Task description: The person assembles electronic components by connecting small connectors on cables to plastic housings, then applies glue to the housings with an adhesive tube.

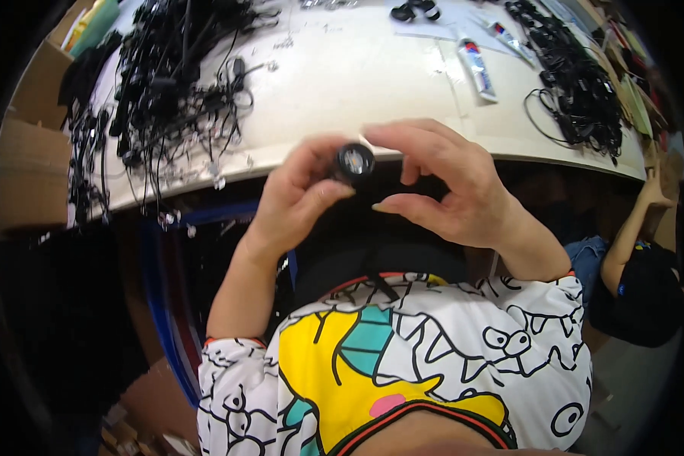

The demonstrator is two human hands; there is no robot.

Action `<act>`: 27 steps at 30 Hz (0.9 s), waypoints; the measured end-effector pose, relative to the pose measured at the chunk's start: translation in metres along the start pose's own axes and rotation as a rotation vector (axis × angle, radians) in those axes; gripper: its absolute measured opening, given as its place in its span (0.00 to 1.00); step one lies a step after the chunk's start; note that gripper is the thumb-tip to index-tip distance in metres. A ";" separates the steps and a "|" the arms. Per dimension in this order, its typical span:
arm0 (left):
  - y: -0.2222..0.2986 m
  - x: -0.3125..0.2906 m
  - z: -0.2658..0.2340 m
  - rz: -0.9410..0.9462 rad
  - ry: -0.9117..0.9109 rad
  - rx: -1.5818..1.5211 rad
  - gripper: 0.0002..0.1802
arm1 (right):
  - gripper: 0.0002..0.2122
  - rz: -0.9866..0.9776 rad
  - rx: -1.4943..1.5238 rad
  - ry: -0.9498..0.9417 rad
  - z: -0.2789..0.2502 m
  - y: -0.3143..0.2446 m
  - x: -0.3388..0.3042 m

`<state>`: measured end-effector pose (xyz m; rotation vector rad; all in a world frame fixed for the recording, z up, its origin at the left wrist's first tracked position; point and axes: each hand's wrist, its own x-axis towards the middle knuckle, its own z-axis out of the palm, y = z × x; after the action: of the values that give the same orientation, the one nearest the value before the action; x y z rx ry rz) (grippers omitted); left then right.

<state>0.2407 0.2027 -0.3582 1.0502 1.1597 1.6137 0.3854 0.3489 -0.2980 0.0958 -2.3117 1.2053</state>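
Head view: left hand [296,201] pinches a small round black cap-like part [355,162] between thumb and fingers [311,152], just below the white worktop [372,68] edge. Right hand [448,186], fingers curled loosely, touches the part's right side.

Bright overhead light glares on the white table [372,68]; fisheye edges bend into dark, soft vignette.
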 end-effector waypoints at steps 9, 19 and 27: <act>-0.007 0.013 0.004 -0.116 0.188 0.130 0.14 | 0.11 0.063 -0.312 -0.268 -0.011 0.018 0.039; -0.017 0.019 -0.024 0.190 0.364 -0.087 0.19 | 0.09 0.099 -0.752 -0.030 -0.025 0.150 0.159; -0.015 0.006 -0.036 0.147 0.366 -0.088 0.27 | 0.09 0.067 -0.877 -0.153 -0.010 0.211 0.179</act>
<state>0.2080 0.2025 -0.3795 0.8188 1.2553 2.0148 0.1738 0.5144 -0.3644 -0.2113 -2.7791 0.1288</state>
